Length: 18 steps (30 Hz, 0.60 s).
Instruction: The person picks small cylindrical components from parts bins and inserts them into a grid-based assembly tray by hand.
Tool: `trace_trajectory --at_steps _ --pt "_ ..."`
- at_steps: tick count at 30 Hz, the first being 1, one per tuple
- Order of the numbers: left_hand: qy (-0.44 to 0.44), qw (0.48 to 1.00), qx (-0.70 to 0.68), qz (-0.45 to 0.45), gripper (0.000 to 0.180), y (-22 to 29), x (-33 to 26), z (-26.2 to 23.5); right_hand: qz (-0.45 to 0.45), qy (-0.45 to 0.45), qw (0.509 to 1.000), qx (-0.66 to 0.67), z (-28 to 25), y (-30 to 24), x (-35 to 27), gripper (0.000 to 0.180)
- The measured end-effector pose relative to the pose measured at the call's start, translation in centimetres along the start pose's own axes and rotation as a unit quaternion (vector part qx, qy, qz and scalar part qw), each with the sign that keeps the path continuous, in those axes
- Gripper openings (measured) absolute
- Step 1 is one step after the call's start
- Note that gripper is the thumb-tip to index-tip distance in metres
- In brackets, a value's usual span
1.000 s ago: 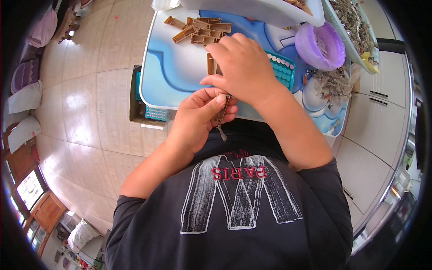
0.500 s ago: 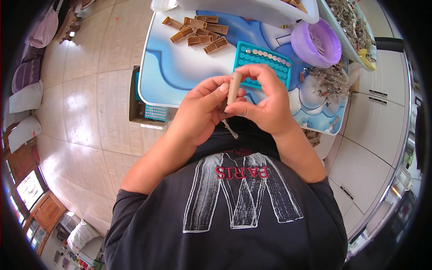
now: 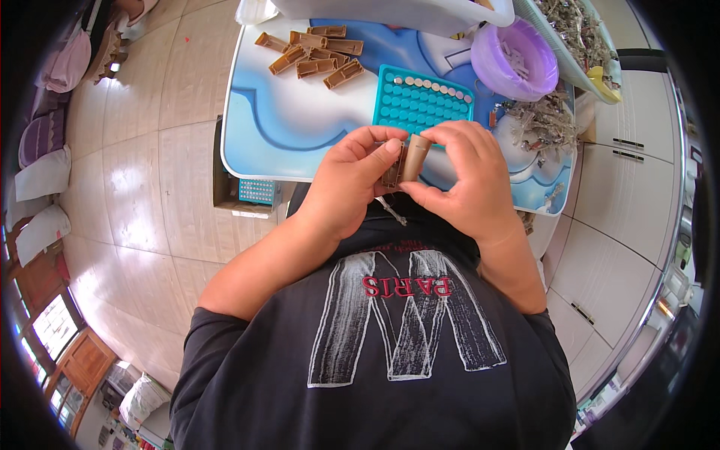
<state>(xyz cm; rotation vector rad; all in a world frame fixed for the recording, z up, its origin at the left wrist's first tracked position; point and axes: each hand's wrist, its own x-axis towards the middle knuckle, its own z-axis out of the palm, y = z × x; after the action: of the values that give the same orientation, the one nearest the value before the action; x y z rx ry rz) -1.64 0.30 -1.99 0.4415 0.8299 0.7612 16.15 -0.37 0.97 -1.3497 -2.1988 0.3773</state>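
My left hand (image 3: 349,180) pinches a brown plastic casing half (image 3: 392,166), its hollow inner side partly in sight. Beside it, smooth side out, a lighter brown casing half (image 3: 415,159) is held between the thumb and fingers of my right hand (image 3: 472,176). The two halves stand close together; whether they touch I cannot tell. Below my left fingers dangles a thin pale wire bundle (image 3: 393,211). Just beyond my hands lies a teal tray (image 3: 382,112) of round pockets, its far row holding several small silvery discs (image 3: 427,84).
Several brown casing pieces (image 3: 311,54) lie heaped at the table's far left. A purple bowl (image 3: 487,71) with small white parts stands far right, near tangled wired parts (image 3: 544,124). White (image 3: 390,13) and pale green (image 3: 592,71) bins border the table (image 3: 259,150). A box (image 3: 225,191) sits lower left.
The two casing halves have come apart side by side, baring the inside of the left one. My right hand has shifted rightward with its half. The table appears slightly further left in view.
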Motion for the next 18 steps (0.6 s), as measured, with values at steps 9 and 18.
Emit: trace_trajectory --at_steps 9,18 --pt "-0.024 0.999 -0.041 -0.007 0.046 0.9 -0.5 0.8 -0.01 0.053 0.995 0.081 1.4 -0.1 -0.2 0.056" --pt "-0.028 0.999 -0.037 -0.002 0.049 0.9 -0.7 0.7 0.002 0.026 0.997 0.078 1.6 0.0 -0.5 0.058"
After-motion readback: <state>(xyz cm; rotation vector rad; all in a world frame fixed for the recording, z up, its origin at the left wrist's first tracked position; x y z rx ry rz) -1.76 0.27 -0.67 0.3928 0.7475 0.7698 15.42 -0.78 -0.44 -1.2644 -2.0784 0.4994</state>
